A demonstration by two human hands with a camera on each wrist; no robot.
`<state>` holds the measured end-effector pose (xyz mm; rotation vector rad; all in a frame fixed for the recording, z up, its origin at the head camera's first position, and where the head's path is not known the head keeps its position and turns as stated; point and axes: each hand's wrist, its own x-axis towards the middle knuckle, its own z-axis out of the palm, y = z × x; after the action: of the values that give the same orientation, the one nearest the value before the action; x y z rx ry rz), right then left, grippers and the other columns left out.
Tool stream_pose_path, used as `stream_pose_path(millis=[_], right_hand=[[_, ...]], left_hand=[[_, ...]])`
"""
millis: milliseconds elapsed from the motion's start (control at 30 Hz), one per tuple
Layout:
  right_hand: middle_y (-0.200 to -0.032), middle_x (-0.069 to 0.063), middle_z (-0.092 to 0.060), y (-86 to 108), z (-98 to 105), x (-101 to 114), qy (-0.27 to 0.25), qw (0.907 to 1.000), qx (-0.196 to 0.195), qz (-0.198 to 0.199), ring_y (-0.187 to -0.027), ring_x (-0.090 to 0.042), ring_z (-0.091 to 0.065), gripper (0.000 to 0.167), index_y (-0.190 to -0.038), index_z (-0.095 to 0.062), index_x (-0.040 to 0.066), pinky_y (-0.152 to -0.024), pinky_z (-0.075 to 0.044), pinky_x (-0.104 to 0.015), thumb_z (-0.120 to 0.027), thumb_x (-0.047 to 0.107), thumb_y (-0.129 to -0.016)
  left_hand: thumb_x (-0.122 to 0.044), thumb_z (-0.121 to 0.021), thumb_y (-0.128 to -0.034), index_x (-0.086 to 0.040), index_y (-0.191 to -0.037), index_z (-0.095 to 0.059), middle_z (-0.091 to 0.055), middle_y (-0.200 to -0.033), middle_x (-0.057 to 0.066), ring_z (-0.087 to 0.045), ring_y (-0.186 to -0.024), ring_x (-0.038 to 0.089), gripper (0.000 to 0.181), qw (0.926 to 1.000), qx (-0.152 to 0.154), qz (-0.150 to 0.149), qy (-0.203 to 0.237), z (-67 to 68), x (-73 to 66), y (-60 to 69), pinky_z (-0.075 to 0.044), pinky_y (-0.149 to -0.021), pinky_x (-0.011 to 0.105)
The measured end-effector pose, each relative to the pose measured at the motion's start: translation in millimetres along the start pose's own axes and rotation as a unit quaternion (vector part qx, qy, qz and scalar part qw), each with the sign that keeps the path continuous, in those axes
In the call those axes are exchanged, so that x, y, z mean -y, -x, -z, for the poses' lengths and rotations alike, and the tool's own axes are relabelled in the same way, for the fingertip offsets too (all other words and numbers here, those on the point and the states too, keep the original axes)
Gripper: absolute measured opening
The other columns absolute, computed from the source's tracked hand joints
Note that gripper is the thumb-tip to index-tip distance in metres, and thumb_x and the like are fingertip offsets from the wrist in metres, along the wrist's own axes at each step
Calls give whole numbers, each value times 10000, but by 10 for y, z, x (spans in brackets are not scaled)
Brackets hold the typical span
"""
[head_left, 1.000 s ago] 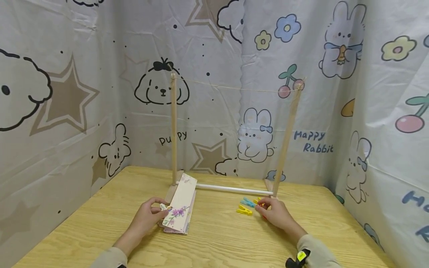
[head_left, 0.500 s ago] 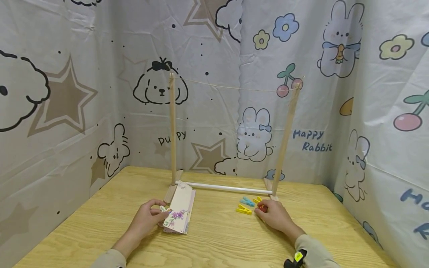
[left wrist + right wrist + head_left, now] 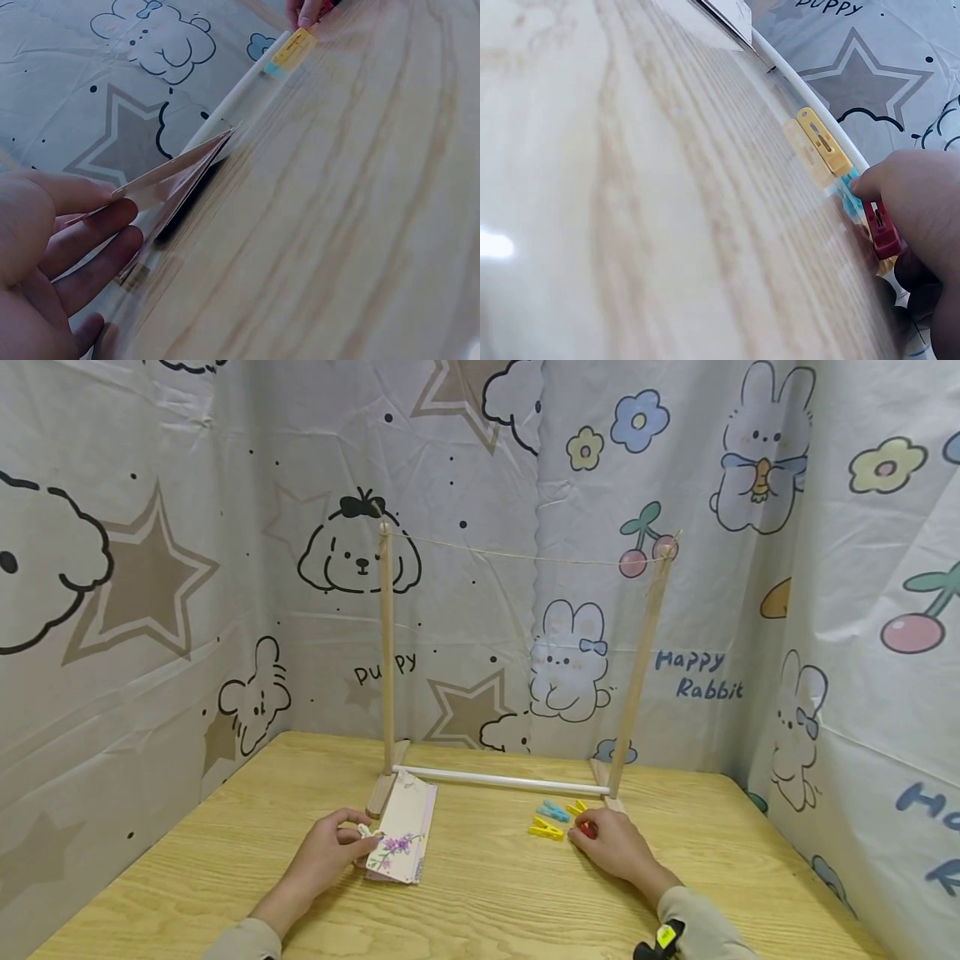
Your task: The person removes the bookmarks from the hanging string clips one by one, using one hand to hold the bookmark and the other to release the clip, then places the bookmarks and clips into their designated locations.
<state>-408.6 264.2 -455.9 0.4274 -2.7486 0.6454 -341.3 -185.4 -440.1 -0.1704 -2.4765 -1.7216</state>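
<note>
At the left of the head view, my left hand (image 3: 326, 852) pinches the near left edge of a long cream card (image 3: 405, 810) printed with purple flowers. The left wrist view shows this card (image 3: 176, 163) raised at a slant above other cards beneath it. My right hand (image 3: 618, 843) pinches a red clothespin (image 3: 883, 232) between thumb and finger, low over the table. Just left of that hand lie a yellow clothespin (image 3: 546, 828) and a blue clothespin (image 3: 553, 811). Another yellow clothespin (image 3: 577, 807) sits by the fingertips, partly hidden.
A wooden stand has a left post (image 3: 387, 652) and a right post (image 3: 641, 668), with a thin string (image 3: 517, 557) between their tops. A white rod (image 3: 502, 780) joins the bases. Patterned curtains (image 3: 480, 468) surround the wooden table (image 3: 480, 885).
The card's far end has dropped, and it lies lower toward the pile. The fingers of my right hand have moved in on the red clothespin. The left hand stays nearly still.
</note>
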Motion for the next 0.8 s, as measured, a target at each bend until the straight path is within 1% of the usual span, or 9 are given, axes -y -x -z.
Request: stream_pose_path(millis=[267, 367, 467, 600, 700, 800], right_hand=[[-825, 60, -616, 0, 2, 4, 30, 10000, -61, -30, -714, -140, -493, 217, -1038, -780, 99, -647, -432, -358, -783, 287, -929], [-815, 62, -609, 4, -5, 0, 48, 10000, -86, -14, -710, -137, -491, 227, -1037, -780, 98, -643, -430, -353, -783, 296, -928], [-799, 64, -595, 9, 3, 8, 24, 10000, -66, -15, -701, -139, -485, 225, -1039, -779, 92, -634, -417, -351, -780, 290, -932], [-789, 60, -584, 13, 16, 17, -5, 10000, -31, -31, -697, -143, -479, 221, -1044, -779, 90, -623, -406, -355, -777, 283, -938], [-806, 58, -595, 14, 12, 8, 19, 10000, -41, -48, -703, -143, -481, 236, -1049, -779, 91, -625, -411, -356, -777, 298, -936], [-816, 59, -604, 10, 1, 4, 45, 10000, -55, -55, -707, -139, -484, 237, -1049, -780, 95, -628, -418, -354, -777, 301, -933]], left_hand=[[-85, -767, -941, 51, -1222, -616, -691, -770, 64, -638, -729, 236, 347, 10000, 47, -30, -70, -7, -1, 2, -502, -774, 370], [-91, -787, -925, 39, -1195, -640, -659, -808, 52, -624, -752, 220, 334, 9998, 11, -64, -199, -8, 4, 3, -507, -755, 357], [-103, -810, -908, 13, -1155, -670, -633, -891, 51, -605, -818, 208, 307, 9991, -72, -130, -404, -5, 13, -4, -510, -762, 356], [-131, -825, -898, -13, -1139, -691, -637, -1056, 83, -608, -947, 228, 300, 9969, -182, -207, -740, 10, 24, -10, -517, -845, 416], [-147, -827, -899, -14, -1155, -691, -611, -1189, 134, -620, -1025, 271, 319, 9958, -190, -206, -874, 28, 32, -3, -522, -890, 481], [-154, -835, -893, -12, -1149, -693, -577, -1255, 175, -620, -1055, 305, 325, 9956, -185, -207, -898, 41, 39, -1, -521, -905, 511]])
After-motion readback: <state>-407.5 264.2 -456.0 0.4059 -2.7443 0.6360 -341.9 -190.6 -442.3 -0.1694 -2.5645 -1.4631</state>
